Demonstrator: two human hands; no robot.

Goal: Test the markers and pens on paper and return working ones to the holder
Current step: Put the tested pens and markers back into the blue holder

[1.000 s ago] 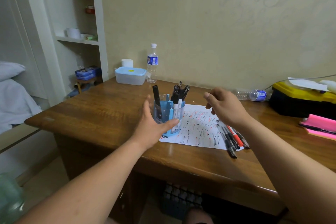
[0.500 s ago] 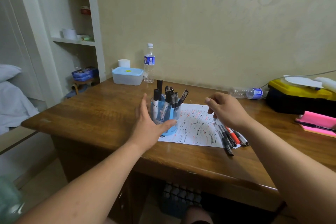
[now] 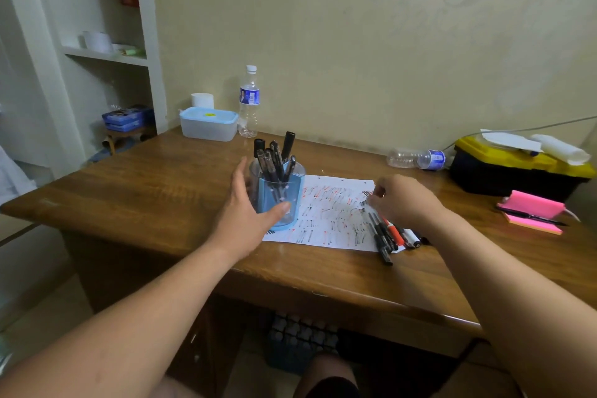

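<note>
Step as I read it: mid-sort, picking the next pen to test or put back.

Left hand clasped the holder, thumb across the front wall, fingers up the far-left side, steadying it. The holder stood upright on the left edge of the paper, already stocked with dark pens.

Right hand was down over the top ends of the loose pens, fingers curled. It was blurred there, so I couldn't tell if it had one pinched or was just touching. The loose pens lay in a tight bunch on the paper's right edge, mostly black, one red.

The paper was heavily covered in black and red scribbles, with little blank space left.

Next move, my call: isolate one pen from the bunch without dragging its neighbours, then find a bare patch to scribble on. If it marks, drop it tip-down in the holder.

The desk was brown wood. At the back stood an upright water bottle beside a lidded plastic box, with a second bottle lying on its side. A black-and-yellow toolbox sat at the right, pink sticky notes near it. The wall was pale and patterned, with white shelves at the left.
</note>
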